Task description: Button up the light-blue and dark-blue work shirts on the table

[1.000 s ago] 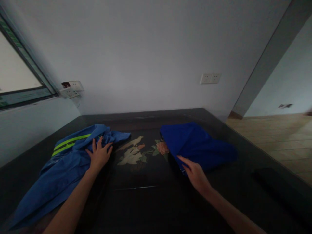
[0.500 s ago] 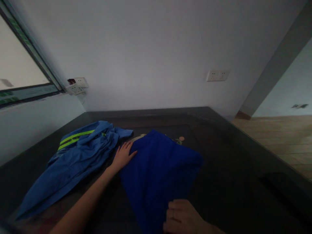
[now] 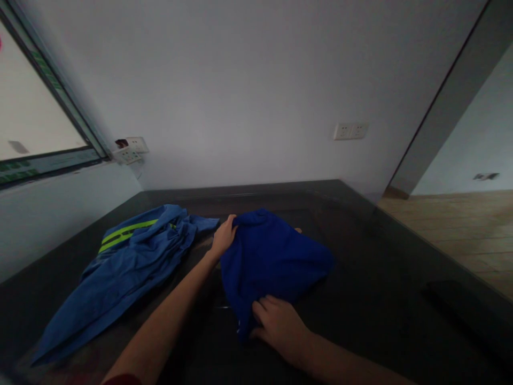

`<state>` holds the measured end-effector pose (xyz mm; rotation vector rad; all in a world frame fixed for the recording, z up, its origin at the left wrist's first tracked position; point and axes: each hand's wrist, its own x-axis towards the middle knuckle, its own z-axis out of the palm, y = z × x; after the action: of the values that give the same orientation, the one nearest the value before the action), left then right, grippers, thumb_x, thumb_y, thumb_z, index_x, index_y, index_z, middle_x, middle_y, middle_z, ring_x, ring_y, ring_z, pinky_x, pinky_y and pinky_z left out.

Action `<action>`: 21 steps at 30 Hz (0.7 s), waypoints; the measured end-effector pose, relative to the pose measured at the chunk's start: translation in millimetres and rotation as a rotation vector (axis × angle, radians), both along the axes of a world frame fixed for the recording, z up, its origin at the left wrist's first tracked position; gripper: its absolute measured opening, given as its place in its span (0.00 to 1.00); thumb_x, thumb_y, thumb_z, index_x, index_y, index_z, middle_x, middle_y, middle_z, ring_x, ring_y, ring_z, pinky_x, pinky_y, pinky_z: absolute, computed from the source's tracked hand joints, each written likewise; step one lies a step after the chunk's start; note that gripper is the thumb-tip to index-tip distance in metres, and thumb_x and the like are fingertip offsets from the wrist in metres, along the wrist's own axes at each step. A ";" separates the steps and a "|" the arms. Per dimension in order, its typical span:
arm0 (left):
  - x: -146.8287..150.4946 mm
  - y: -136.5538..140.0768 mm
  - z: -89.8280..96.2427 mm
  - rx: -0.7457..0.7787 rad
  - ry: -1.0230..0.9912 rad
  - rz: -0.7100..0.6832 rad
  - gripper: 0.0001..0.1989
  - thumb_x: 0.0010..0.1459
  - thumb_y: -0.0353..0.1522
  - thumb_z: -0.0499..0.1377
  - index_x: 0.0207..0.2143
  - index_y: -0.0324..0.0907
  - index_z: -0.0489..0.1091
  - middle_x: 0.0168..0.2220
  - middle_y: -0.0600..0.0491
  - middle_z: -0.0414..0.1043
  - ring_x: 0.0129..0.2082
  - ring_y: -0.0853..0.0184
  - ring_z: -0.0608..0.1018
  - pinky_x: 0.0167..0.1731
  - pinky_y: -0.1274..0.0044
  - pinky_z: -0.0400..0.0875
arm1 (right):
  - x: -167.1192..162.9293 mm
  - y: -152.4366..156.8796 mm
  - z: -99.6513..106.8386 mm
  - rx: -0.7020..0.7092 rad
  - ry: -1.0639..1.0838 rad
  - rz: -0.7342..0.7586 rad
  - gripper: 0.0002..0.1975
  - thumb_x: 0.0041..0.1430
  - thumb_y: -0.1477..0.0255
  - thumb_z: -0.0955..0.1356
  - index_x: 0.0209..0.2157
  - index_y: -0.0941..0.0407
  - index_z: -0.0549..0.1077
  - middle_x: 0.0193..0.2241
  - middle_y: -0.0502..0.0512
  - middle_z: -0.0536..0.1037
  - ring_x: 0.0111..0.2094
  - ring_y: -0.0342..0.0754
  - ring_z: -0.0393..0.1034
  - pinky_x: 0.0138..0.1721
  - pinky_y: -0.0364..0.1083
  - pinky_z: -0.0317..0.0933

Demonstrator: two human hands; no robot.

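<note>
A bright blue piece of cloth [image 3: 272,251], its exact kind not clear, lies spread and creased on the dark table [image 3: 372,299]. My left hand [image 3: 225,234] is closed on its far left edge, with the fingertips partly hidden by the fabric. At the near edge, my right hand [image 3: 278,325] has its fingers curled round a gathered part of the same cloth. A crumpled medium-blue garment [image 3: 136,262] with yellow-green stripes rests to the left of my left arm, apart from both hands.
A dark flat object [image 3: 465,310] sits at the table's right side. Behind the table is a white wall with sockets [image 3: 350,131]. A window [image 3: 44,91] is at the left, and wood-look floor [image 3: 441,219] shows at the right.
My left hand went from lying flat on the cloth to gripping its far left edge. My right hand moved away from me, bringing the cloth's near end further onto the table.
</note>
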<state>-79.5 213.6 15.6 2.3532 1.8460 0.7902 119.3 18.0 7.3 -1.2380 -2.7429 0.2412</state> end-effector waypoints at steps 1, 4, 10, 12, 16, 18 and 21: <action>5.3 6.2 9.8 0.034 -0.015 0.013 0.18 0.64 0.31 0.47 0.56 0.38 0.56 0.48 0.41 0.72 0.47 0.57 0.76 0.46 0.67 0.70 | -4.7 8.6 2.8 0.005 -0.012 -0.024 0.16 0.55 0.61 0.71 0.40 0.57 0.70 0.37 0.55 0.77 0.39 0.52 0.71 0.37 0.46 0.64; 16.9 15.9 43.9 0.141 -0.039 0.006 0.18 0.64 0.30 0.47 0.56 0.39 0.57 0.54 0.42 0.67 0.56 0.59 0.69 0.54 0.68 0.64 | -15.4 35.1 7.1 0.018 0.004 -0.103 0.16 0.56 0.64 0.70 0.42 0.59 0.70 0.39 0.58 0.77 0.41 0.53 0.71 0.40 0.48 0.66; 29.4 -2.7 103.4 0.402 -0.047 -0.057 0.14 0.61 0.31 0.54 0.50 0.42 0.64 0.53 0.47 0.68 0.55 0.59 0.67 0.55 0.70 0.63 | -28.7 92.7 -3.4 0.052 0.120 -0.229 0.15 0.61 0.68 0.67 0.46 0.61 0.69 0.42 0.64 0.75 0.47 0.57 0.68 0.46 0.52 0.63; 31.7 -18.2 115.5 0.465 -0.092 -0.051 0.12 0.60 0.31 0.55 0.47 0.43 0.66 0.47 0.48 0.70 0.50 0.59 0.71 0.50 0.70 0.67 | -29.2 112.4 -8.6 0.039 0.184 -0.248 0.15 0.61 0.69 0.67 0.47 0.61 0.68 0.44 0.66 0.74 0.49 0.58 0.66 0.49 0.55 0.60; 30.2 -59.6 130.3 0.521 -0.248 -0.102 0.10 0.59 0.30 0.56 0.44 0.42 0.66 0.41 0.51 0.73 0.42 0.63 0.75 0.44 0.74 0.69 | -8.5 141.1 -11.9 -0.029 0.395 -0.279 0.14 0.60 0.72 0.66 0.47 0.61 0.68 0.50 0.69 0.70 0.55 0.62 0.60 0.55 0.62 0.53; 27.2 -82.4 135.2 0.499 -0.309 -0.136 0.11 0.59 0.30 0.56 0.45 0.43 0.65 0.40 0.52 0.73 0.42 0.64 0.76 0.44 0.75 0.69 | 15.2 149.3 -7.4 -0.091 0.543 -0.292 0.16 0.58 0.70 0.66 0.48 0.59 0.68 0.52 0.68 0.69 0.57 0.62 0.59 0.56 0.64 0.50; 26.2 -113.7 141.5 0.290 -0.323 -0.290 0.19 0.58 0.29 0.56 0.52 0.46 0.63 0.46 0.52 0.73 0.46 0.64 0.75 0.47 0.74 0.68 | 60.5 156.2 8.0 -0.208 0.824 -0.301 0.18 0.56 0.65 0.67 0.49 0.54 0.70 0.52 0.63 0.71 0.57 0.60 0.60 0.58 0.60 0.51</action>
<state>-53.3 99.8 157.1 2.3902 1.3035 1.3748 179.8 174.1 15.3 -1.2080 -1.8440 0.8074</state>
